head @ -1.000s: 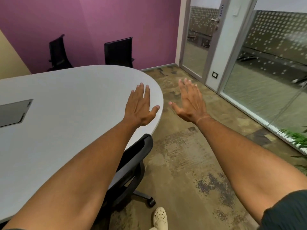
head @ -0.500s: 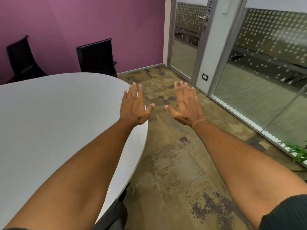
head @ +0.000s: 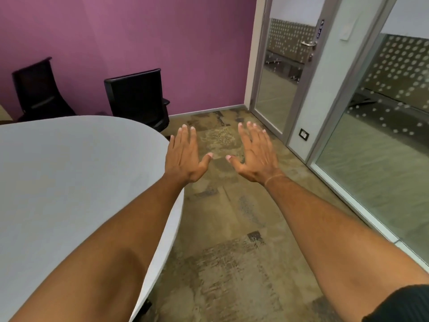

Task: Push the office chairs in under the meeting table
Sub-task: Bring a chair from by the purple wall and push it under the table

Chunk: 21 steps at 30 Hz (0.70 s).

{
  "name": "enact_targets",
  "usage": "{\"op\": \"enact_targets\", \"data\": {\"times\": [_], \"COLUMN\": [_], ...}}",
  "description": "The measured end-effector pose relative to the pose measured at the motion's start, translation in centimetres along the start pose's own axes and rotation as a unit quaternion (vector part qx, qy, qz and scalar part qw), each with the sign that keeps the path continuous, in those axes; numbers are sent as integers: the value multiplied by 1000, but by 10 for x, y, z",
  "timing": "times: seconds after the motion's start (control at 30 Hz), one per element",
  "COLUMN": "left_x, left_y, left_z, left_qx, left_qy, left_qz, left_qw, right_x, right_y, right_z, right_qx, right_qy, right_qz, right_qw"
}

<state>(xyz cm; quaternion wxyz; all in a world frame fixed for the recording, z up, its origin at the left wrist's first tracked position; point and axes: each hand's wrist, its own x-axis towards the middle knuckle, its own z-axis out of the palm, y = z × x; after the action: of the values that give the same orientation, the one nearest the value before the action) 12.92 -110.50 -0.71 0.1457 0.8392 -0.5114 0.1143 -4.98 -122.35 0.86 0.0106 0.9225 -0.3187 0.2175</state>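
Near chair now out of view, apparently tucked under table (head: 69, 182). Left hand (head: 184, 156) and right hand (head: 255, 156) spread, empty. Next: black chair (head: 139, 98) by far edge.

You are standing in an office meeting room. A large rounded grey meeting table (head: 69, 182) is filling the left side. Two black office chairs, the nearer chair (head: 139, 98) and the farther chair (head: 39, 89), are sitting at its far edge against a purple wall (head: 139, 38). Patterned carpet tiles (head: 232, 252) are covering the floor. To your right, frosted-dot glass partitions (head: 394, 112) and a glass door (head: 285, 73) with a lever handle are facing a corridor.
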Motion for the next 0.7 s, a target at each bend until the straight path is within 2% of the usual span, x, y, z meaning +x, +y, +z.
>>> {"op": "enact_targets", "data": {"times": [0.3, 0.7], "left_x": [107, 307], "left_y": [2, -85], "left_z": [52, 127], "left_qx": [7, 9], "left_qy": [-13, -16], "left_qz": [-24, -88], "left_qw": [1000, 996], "right_x": [111, 333], "right_y": [68, 100], "right_z": [57, 159], "right_qx": [23, 50], "right_qy": [-20, -29], "right_qz": [-32, -70], "right_qw": [999, 996]}}
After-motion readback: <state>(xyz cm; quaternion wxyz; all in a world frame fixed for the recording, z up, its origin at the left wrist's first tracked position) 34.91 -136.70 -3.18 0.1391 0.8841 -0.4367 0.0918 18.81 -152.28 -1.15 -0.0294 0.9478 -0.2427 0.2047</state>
